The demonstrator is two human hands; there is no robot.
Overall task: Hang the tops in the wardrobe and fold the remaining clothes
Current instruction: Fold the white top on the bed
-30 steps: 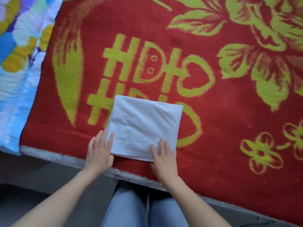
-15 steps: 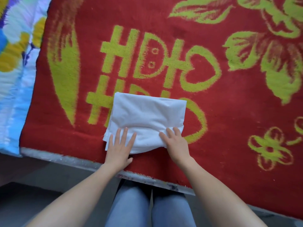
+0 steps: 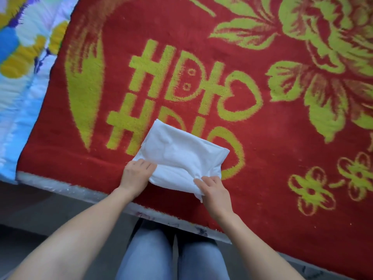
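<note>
A folded white garment (image 3: 179,152) lies on the red blanket (image 3: 262,138) near the bed's front edge. My left hand (image 3: 136,175) grips the garment's near left corner, fingers curled into the cloth. My right hand (image 3: 214,189) pinches the near right corner, where the fabric bunches and lifts a little off the blanket. The far edge of the garment still rests flat on the blanket.
The red blanket carries yellow-green characters and flowers. A blue, white and yellow quilt (image 3: 22,73) lies along the left side. The bed's pale front edge (image 3: 60,184) runs diagonally, with grey floor (image 3: 30,215) and my jeans-clad legs (image 3: 171,257) below it.
My hands went from lying flat on the garment's near edge to gripping its near corners. The near edge has bunched and lifted.
</note>
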